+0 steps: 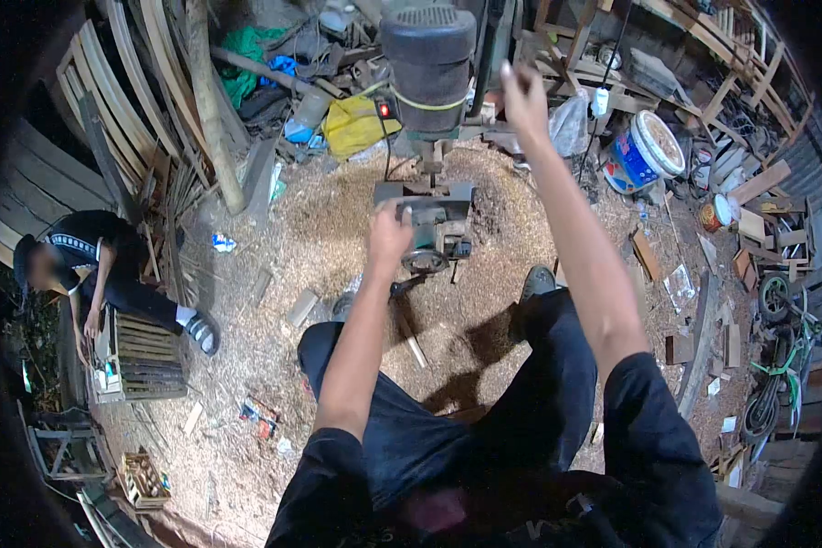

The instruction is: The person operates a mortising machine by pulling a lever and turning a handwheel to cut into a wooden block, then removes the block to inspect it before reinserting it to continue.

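In front of me stands a bench machine like a drill press or mortiser, with a dark motor housing [427, 73] and a lit red switch [384, 110]. Below its tool head is a grey metal work table [452, 193] with a handwheel [425, 262] at its front. My left hand [391, 233] is at the table's left front edge, fingers curled over it. Up to the right of the motor, my right hand [525, 102] is raised with its fingers bent in; I cannot tell what it grips. Both forearms reach forward over my spread knees.
Wood shavings [329, 219] cover the floor. At left a person [100, 265] sits by a slatted wooden crate [146, 352]. A white-and-blue bucket [644, 151] stands at right, near scrap wood and a green bicycle [781, 365]. A yellow sack [352, 126] lies behind the machine.
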Tool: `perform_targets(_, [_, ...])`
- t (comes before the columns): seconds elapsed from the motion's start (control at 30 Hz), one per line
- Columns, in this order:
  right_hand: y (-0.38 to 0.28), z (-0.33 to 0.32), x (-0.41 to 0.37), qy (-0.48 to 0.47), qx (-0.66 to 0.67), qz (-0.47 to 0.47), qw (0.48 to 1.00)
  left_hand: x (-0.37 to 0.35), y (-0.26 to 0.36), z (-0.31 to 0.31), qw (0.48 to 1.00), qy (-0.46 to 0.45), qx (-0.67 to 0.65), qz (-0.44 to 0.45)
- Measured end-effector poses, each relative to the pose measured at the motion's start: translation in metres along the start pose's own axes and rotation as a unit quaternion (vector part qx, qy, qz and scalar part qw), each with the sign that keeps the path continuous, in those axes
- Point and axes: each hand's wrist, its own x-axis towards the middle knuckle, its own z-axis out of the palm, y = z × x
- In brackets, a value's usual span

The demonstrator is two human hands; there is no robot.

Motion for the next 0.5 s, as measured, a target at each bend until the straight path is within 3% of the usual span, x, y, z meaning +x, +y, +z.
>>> perform_targets(0.1, [-0.058,0.019,0.075,0.046,0.003,-0.104,0.994,0.038,0.028,-0.018,0.997,0.044,-0.046,0.052])
perform_targets(0.13, [-0.079,0.028,0.085,0.085,0.001,-0.178,0.980,0.049,0.036,-0.023,0.995,0.055,-0.051,0.068])
perform_targets(0.17, [-0.120,0.026,0.083,0.013,0.031,-0.065,0.997,0.057,0.048,-0.031,0.992,0.063,-0.064,0.083])
perform_targets(0.27, [-0.148,0.034,0.101,-0.017,-0.029,0.018,0.999,0.071,0.083,-0.051,0.988,0.075,-0.088,0.106])
perform_targets(0.3, [-0.120,0.039,0.128,-0.097,0.016,0.011,0.995,0.074,0.090,-0.055,0.988,0.075,-0.088,0.099])
perform_targets(0.43, [-0.132,0.029,0.067,0.002,0.059,0.008,0.998,0.070,0.093,-0.063,0.984,0.100,-0.073,0.129])
perform_targets(0.5, [-0.123,0.011,0.039,-0.054,0.051,0.027,0.997,0.057,0.089,-0.060,0.986,0.093,-0.073,0.118])
